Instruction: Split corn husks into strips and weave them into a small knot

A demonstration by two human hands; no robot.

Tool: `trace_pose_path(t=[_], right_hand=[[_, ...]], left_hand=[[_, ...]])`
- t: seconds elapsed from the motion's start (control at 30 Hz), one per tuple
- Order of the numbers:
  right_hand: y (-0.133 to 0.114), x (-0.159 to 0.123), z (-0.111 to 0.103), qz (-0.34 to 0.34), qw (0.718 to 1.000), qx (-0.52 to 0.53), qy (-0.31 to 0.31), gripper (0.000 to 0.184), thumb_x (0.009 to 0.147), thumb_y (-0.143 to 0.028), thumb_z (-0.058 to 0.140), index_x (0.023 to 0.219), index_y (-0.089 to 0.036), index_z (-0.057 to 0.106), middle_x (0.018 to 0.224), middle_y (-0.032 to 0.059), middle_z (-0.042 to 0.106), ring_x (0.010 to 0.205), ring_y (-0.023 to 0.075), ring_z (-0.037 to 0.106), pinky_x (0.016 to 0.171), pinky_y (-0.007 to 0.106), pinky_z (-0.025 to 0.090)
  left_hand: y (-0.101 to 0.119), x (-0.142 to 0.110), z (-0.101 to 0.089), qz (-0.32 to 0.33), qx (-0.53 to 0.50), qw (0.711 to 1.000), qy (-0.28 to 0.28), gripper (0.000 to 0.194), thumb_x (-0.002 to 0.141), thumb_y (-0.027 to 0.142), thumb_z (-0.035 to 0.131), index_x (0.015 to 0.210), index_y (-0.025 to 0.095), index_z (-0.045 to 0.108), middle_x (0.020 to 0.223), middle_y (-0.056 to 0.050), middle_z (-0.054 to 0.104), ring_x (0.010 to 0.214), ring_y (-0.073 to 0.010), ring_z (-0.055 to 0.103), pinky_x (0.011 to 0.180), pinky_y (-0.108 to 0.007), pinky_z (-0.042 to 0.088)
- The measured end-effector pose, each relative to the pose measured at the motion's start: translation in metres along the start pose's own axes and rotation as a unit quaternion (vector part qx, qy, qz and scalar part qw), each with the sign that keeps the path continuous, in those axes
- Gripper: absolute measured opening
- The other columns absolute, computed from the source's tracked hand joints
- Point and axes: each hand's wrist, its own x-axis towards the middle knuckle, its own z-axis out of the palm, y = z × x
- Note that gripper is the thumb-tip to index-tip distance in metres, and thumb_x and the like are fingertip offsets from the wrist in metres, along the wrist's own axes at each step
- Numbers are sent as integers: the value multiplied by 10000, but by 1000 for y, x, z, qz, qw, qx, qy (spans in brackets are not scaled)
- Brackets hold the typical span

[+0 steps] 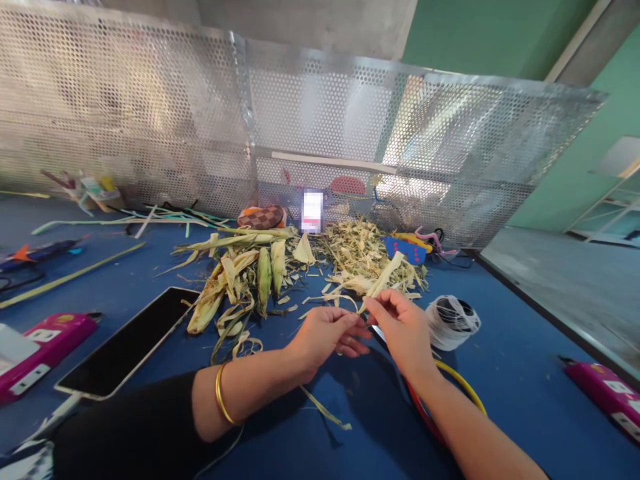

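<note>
My left hand (327, 333) and my right hand (403, 330) meet above the blue table (500, 360), both pinched on a pale corn husk strip (383, 279) that rises up and to the right from my fingers. The left wrist wears a gold bangle (223, 397). Just beyond my hands lie corn cobs in green husks (264, 273) and a heap of shredded husk (363, 257). A spool of white thread (453, 321) stands right of my right hand.
A dark tablet (127, 343) lies at the left, and pink cases sit at the left edge (43, 347) and right edge (607, 393). A red and yellow ring (467, 387) lies under my right forearm. Perforated metal panels (320, 113) wall the table's far side.
</note>
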Motion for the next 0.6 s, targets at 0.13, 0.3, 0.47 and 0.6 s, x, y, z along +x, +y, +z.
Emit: trace_pose_path(t=[0.13, 0.3, 0.47, 0.6], right_hand=[[0, -2, -2, -12, 1000, -5, -4, 241, 808, -400, 570, 661, -210, 549, 525, -16, 596, 530, 161, 576, 553, 268, 446], [-1, -6, -3, -202, 976, -83, 25, 80, 849, -254, 549, 791, -207, 576, 749, 28, 669, 702, 169, 627, 666, 283, 480], [-6, -11, -4, -484, 829, -274, -51, 169, 866, -84, 481, 850, -190, 613, 844, 39, 690, 809, 169, 609, 829, 344, 423], [-10, -14, -1, -562, 729, -375, -105, 238, 894, -81, 412, 859, -147, 638, 854, 77, 692, 830, 197, 599, 875, 384, 394]], left_hand=[[1, -1, 0, -7, -6, 1000, -2, 243, 830, 348, 562, 815, 117, 636, 797, -87, 710, 570, -118, 645, 585, -236, 474], [7, -3, -2, -34, -58, 998, 12, 212, 845, 288, 521, 796, 112, 629, 757, -79, 696, 612, -135, 651, 584, -237, 464], [11, 0, -7, -39, -111, 991, 63, 139, 773, 248, 604, 740, 120, 649, 689, -29, 639, 624, -99, 583, 541, -192, 397], [8, 5, -10, -56, -139, 986, 78, 124, 778, 207, 581, 801, 114, 660, 672, -7, 589, 557, -61, 495, 495, -167, 333]])
